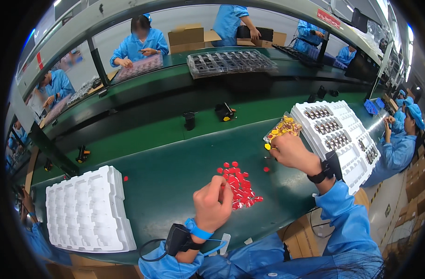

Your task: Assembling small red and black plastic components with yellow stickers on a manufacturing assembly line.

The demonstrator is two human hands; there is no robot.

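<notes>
My left hand (212, 202) is closed in a pinch at the left edge of a spread of small red discs (241, 185). Whatever sits between its fingertips is too small or hidden to name. My right hand (294, 152) is curled closed at the near side of a clear plastic bag (285, 126) filled with yellow and red pieces. Its fingertips are partly hidden, so I cannot make out what they hold. One yellow piece (267, 146) shows beside those fingers. A single red disc (266, 169) lies apart, below the right hand.
White moulded trays (89, 209) are stacked at the left. Another white tray (335, 135) with metal parts in its pockets stands at the right. Beyond runs a green conveyor belt (161, 132) carrying small black parts (225, 111). A clear tray (231, 63) and co-workers are farther back.
</notes>
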